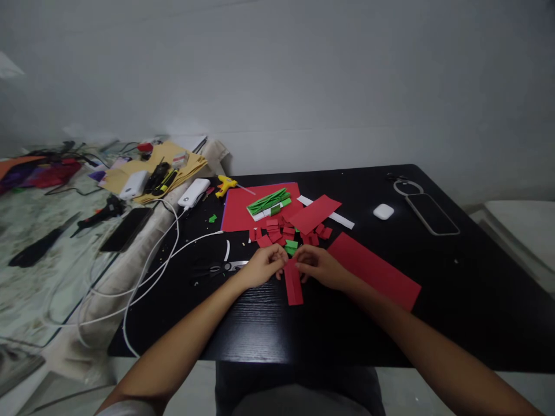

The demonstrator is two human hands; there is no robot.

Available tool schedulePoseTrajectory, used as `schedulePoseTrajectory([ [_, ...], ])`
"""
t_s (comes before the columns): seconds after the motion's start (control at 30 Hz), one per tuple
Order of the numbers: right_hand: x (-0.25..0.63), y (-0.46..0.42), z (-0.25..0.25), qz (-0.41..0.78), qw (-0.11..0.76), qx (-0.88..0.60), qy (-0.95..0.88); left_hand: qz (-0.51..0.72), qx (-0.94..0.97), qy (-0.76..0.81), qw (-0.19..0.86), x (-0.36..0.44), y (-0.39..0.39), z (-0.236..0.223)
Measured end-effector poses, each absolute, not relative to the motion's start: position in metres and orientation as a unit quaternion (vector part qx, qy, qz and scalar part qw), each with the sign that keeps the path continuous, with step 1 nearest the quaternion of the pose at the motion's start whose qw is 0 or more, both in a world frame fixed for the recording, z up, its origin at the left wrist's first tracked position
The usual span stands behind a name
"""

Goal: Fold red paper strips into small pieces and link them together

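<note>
Between my two hands is a red paper strip point(293, 289) with a crease running along it, its near end hanging toward me over the black table. My left hand point(265, 266) pinches the strip's upper left edge with curled fingers. At the upper right edge, my right hand point(319, 266) grips the same strip with thumb and fingers. Just beyond the fingertips lie a folded green paper piece point(291, 247) and several small folded red paper pieces point(274, 230). A larger red paper sheet point(373, 268) rests partly under my right forearm.
Scissors point(223, 267) lie left of my left hand. Behind are a red sheet point(236, 211), folded green strips point(269, 202), a white strip point(342, 220) and a yellow glue gun point(225, 185). A phone point(431, 214) and white case point(384, 211) sit right; a white cable point(173, 254) crosses left.
</note>
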State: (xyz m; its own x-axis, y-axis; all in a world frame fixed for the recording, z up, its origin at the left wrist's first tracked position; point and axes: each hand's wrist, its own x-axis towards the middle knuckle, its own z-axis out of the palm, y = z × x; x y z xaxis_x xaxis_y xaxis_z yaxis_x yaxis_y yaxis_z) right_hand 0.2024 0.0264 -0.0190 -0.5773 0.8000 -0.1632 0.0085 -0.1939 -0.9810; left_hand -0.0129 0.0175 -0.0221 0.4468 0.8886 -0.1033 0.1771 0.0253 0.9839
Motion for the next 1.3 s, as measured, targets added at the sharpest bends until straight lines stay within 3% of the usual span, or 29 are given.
schedulePoseTrajectory([
  [0.43, 0.204, 0.032, -0.022, 0.703, 0.338, -0.380, -0.497, 0.309, 0.639, 0.426, 0.562, -0.010, 0.013, -0.017],
  [1.3, 0.203, 0.032, -0.020, 0.699, 0.344, -0.380, -0.499, 0.298, 0.640, 0.391, 0.590, -0.011, 0.013, -0.011],
])
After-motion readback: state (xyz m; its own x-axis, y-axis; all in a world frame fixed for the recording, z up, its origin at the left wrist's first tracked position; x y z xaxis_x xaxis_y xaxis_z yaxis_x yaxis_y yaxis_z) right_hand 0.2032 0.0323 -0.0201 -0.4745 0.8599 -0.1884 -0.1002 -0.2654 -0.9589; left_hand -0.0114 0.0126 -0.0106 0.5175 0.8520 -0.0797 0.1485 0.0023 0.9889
